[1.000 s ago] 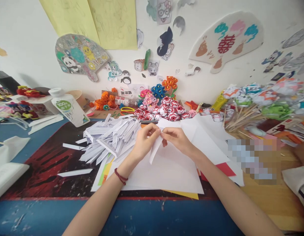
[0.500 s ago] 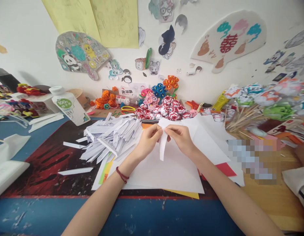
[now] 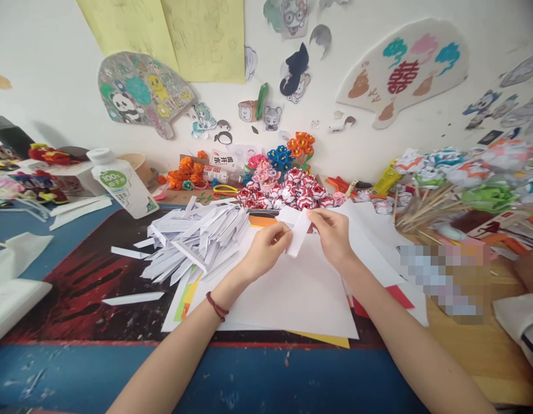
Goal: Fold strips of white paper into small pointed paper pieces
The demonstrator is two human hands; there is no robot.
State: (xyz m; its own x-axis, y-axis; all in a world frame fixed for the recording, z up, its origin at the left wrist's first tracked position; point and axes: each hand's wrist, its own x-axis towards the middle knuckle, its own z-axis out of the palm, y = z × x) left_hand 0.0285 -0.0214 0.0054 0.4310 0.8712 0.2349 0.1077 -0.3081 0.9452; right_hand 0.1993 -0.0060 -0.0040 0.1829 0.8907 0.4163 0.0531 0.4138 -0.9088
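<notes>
The left hand (image 3: 268, 246) and the right hand (image 3: 334, 233) meet over the middle of a large white paper sheet (image 3: 287, 299), sharing one narrow white paper strip (image 3: 299, 236). The left fingers are closed together at the strip's left edge; the right thumb and fingertips pinch its upper end. The strip tilts between them, held up above the sheet, its lower end free.

Judging by how things lie, the work is repetitive and a good part of it is done: a thick, loose heap of narrow white folded paper strips (image 3: 197, 241) stands just left of the hands, its pieces overlapping at all angles. Two more such strips lie apart from it on the black-and-red mat (image 3: 87, 276): a longer one (image 3: 133, 299) nearer the person, and a shorter one (image 3: 129, 253) beside the heap.

The piece in hand seems unfinished, since both hands are occupied with it and it is not laid down; whether its folds are complete is too small to tell. How many strips are left to handle cannot be told. The mat covers part of the blue worktop (image 3: 163, 374).
</notes>
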